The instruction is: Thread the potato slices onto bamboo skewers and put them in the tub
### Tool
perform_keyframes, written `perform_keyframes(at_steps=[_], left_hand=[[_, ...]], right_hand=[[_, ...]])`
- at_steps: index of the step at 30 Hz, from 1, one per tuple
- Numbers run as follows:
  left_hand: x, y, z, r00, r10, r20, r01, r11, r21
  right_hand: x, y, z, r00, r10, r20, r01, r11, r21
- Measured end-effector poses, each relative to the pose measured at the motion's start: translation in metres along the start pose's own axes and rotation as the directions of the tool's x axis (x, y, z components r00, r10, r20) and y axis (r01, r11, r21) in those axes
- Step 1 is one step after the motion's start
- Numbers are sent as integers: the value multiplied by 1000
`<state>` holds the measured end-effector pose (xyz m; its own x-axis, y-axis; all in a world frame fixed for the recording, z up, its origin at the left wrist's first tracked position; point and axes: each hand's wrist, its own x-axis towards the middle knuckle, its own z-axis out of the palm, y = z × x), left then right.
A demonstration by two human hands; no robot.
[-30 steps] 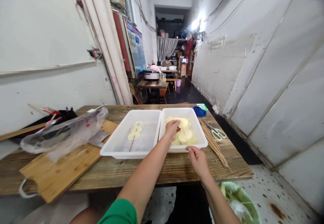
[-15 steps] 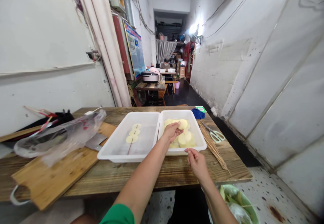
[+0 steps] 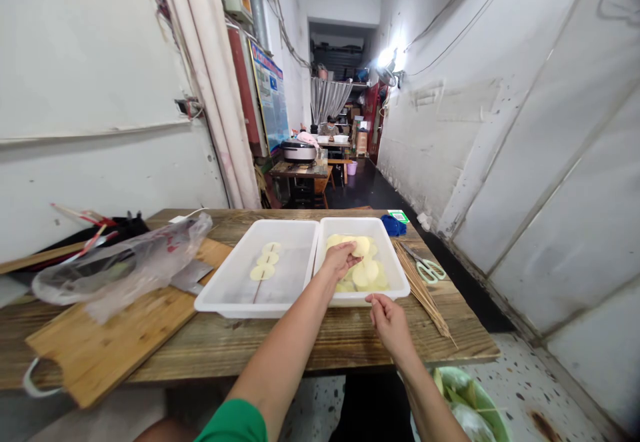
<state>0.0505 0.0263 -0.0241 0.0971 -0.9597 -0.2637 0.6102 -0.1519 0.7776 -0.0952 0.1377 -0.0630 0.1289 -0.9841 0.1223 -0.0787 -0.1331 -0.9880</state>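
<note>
My left hand point(image 3: 342, 260) is over the right-hand white tub point(image 3: 403, 289), its fingers closed on a round, pale yellow potato slice point(image 3: 361, 248). More potato slices point(image 3: 365, 273) lie in that tub beneath it. My right hand point(image 3: 387, 319) is at the tub's near rim, thumb and finger pinched on what looks like a thin bamboo skewer; most of it is hard to see. In the left-hand white tub point(image 3: 215, 301), several slices point(image 3: 263, 272) sit in a row on one skewer point(image 3: 258, 291).
Right of the tubs lie a bundle of bamboo skewers point(image 3: 423, 292), scissors point(image 3: 430, 270) and a blue cloth point(image 3: 393, 225). On the left are a cutting board point(image 3: 110, 342) and a plastic bag point(image 3: 150, 262). A green bin point(image 3: 493, 402) stands on the floor. Another person sits far back.
The view has shifted very slightly. Both hands keep nearly the same place and grip.
</note>
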Motion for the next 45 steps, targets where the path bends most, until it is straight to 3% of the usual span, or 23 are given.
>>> perform_keyframes(at_steps=[7,15,25,37,45], left_hand=[[-1,2,1,999,-19,-37,19,1000,4],[-1,5,1,992,-108,-67,105,993,-48],[0,8,0,971,-207,-121,191,973,-133],[-1,10,-3,969,-230,-90,215,966,-146],[6,9,-8,962,-263,-74,251,958,-140]], right_hand=[[3,-6,1,997,81,-6,-81,996,48],[9,-3,0,995,-54,-85,55,998,12],[4,2,7,991,-70,-118,73,997,17],[7,3,4,995,-35,-93,37,999,11],[7,2,8,983,-103,-154,98,994,-44]])
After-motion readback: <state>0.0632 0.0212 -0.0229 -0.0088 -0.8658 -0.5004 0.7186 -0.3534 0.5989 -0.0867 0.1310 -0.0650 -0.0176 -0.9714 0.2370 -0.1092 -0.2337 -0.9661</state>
